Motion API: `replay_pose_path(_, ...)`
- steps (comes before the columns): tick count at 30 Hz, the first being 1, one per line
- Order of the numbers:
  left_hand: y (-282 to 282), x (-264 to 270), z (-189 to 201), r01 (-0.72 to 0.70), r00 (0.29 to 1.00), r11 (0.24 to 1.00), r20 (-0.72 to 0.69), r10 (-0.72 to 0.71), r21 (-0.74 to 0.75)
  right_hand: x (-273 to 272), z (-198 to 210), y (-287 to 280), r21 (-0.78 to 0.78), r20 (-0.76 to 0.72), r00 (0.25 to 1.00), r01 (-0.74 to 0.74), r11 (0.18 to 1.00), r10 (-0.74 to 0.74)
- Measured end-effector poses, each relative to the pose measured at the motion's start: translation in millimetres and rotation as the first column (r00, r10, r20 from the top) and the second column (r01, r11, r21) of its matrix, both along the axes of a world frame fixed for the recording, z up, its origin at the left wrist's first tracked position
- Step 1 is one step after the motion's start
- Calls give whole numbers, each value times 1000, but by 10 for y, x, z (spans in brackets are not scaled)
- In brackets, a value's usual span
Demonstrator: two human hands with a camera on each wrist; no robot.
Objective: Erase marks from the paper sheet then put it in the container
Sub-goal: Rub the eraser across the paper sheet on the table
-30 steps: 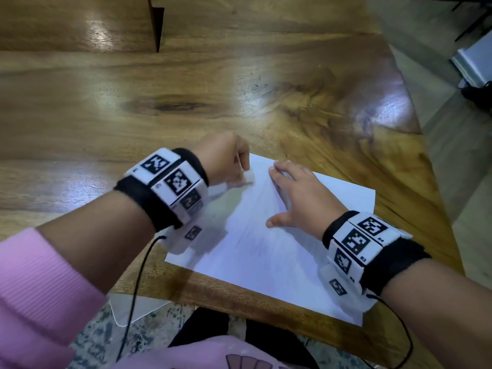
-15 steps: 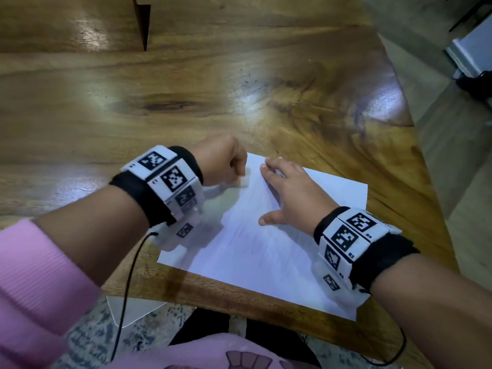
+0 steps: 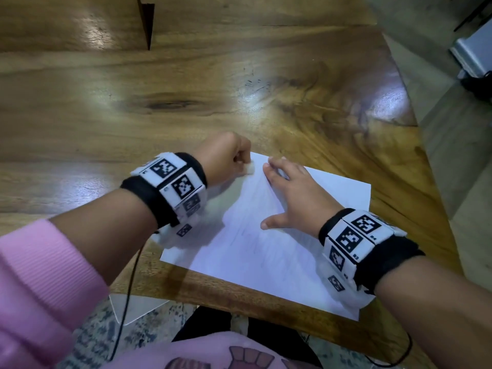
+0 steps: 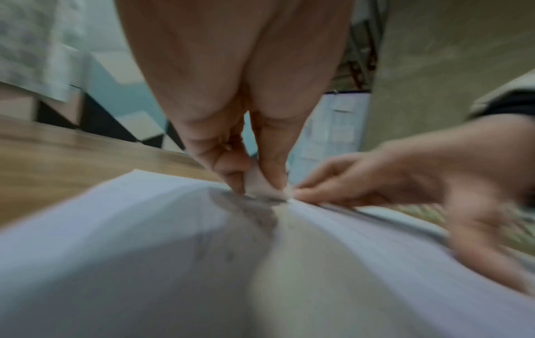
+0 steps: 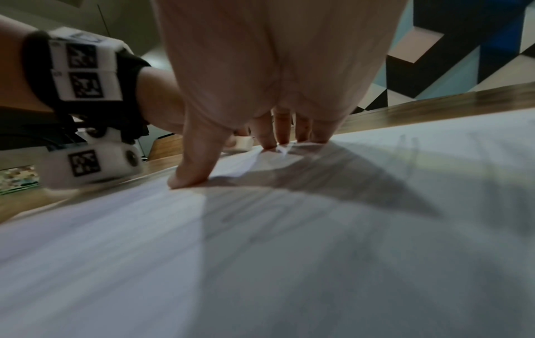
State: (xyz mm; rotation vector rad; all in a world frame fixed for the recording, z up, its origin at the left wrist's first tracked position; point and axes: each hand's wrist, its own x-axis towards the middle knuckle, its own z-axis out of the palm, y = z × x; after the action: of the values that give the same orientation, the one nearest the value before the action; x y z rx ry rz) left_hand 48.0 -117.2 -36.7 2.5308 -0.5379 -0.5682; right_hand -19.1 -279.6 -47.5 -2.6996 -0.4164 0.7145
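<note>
1. A glossy brown wooden table (image 3: 186, 107) with dark grain knots fills most of the head view, with a grey floor to its right and a patterned floor below its near edge.
2. A white rectangular paper sheet (image 3: 266, 251) lies flat on the table near the near edge, turned at a slant, with faint grey pencil marks across it.
3. The left hand (image 3: 223, 158) is curled into a fist at the sheet's far left corner; its thumb and fingers pinch a small white eraser (image 3: 250, 169).
4. In the left wrist view the eraser (image 4: 260, 183) is pressed down onto the sheet between the pinching fingertips (image 4: 231, 173), and a smudged grey patch of pencil marks (image 4: 252, 212) lies just beneath and in front of it.
5. The right hand (image 3: 295, 198) lies flat on the sheet just beside the eraser, fingers straight and close together, thumb spread out to the side.
6. In the right wrist view the right hand's fingertips (image 5: 269, 137) and thumb press on the paper, and the eraser (image 5: 240, 144) shows just behind them.
7. Both wrists carry black bands with white blocks printed with black square markers (image 3: 183, 186), and a pink ribbed sleeve (image 3: 40, 275) covers the left forearm.
8. No container is identifiable in any view.
</note>
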Motion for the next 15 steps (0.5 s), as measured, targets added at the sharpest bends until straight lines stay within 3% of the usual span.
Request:
replay_pose_path(2,-29,13,14,-36,999,999,35,36,-20,1,-5,-2,3,1,1000,4,1000,-4)
replay_pose_path(6,73,-26,9,172,975,979,-159,-154,111,2,2,3,-4,2,1000,3,1000,-3)
replay_pose_path(11,-67,-25,1,-26,997,1000,72,25,10,0,-7,2,-8,0,1000,4,1000,-4)
replay_pose_path(15,110,-148,22,245,960,956,-175,-217,161,1,-6,1,-6,-6,1000,5,1000,-5)
